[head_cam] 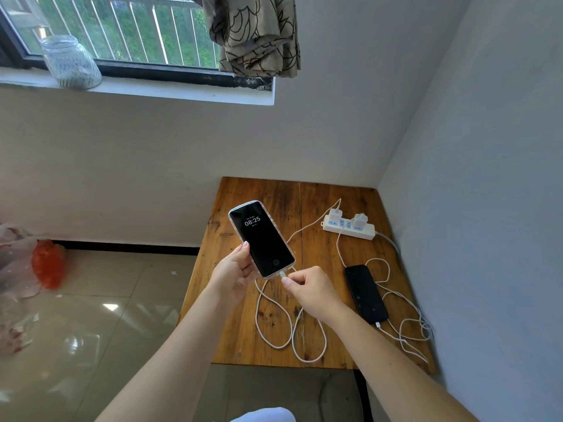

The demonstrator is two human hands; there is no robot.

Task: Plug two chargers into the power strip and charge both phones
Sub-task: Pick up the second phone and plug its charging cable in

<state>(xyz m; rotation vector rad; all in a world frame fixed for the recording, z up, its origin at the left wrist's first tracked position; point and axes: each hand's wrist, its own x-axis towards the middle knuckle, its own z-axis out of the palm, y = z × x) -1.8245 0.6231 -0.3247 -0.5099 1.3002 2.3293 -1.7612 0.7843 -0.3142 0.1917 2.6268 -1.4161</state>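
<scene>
**Now: second phone meeting its cable above the table**

Up above the wooden table, the left hand is gripping a lit phone in a clear case, fingers curled around its lower left edge, the screen reading 08:25 and tilting toward the camera. The right hand is pinching the white cable plug between thumb and fingertips, the plug sitting at the phone's bottom port; whether it is fully seated I cannot tell. Its white cable is looping across the tabletop and running up to the left charger, which is sitting in the white power strip near the far right corner. A second charger is sitting plugged in just beside it on the strip. Near the right wall, a dark phone is lying flat on the table, screen unlit, with another white cable joined at its near end and coiling loosely beside it. On the window sill, a glass jar is standing, and a patterned curtain is hanging bunched at the window.
</scene>
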